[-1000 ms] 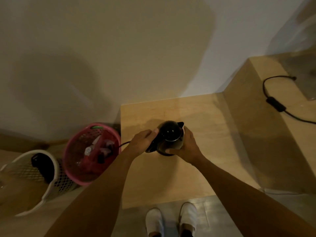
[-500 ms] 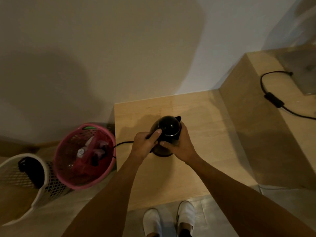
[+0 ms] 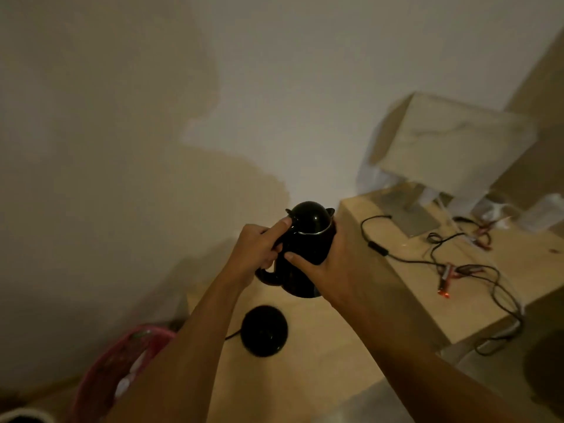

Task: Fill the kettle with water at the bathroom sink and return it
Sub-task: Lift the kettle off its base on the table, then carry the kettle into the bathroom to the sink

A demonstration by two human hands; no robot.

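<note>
No writing legible. Kettle [image 3: 308, 248] held above its base [image 3: 264, 330]: left hand [image 3: 259, 251] grip closed on handle, right hand [image 3: 332, 270] grip wrapped round body.

Looks like a dim bedroom or rented room at home: low wooden table [image 3: 320, 361] against a plain wall [image 3: 152, 117], pink laundry basket [image 3: 100, 370] at 7 o'clock, tangled cables [image 3: 476, 270] at 3 o'clock.
</note>
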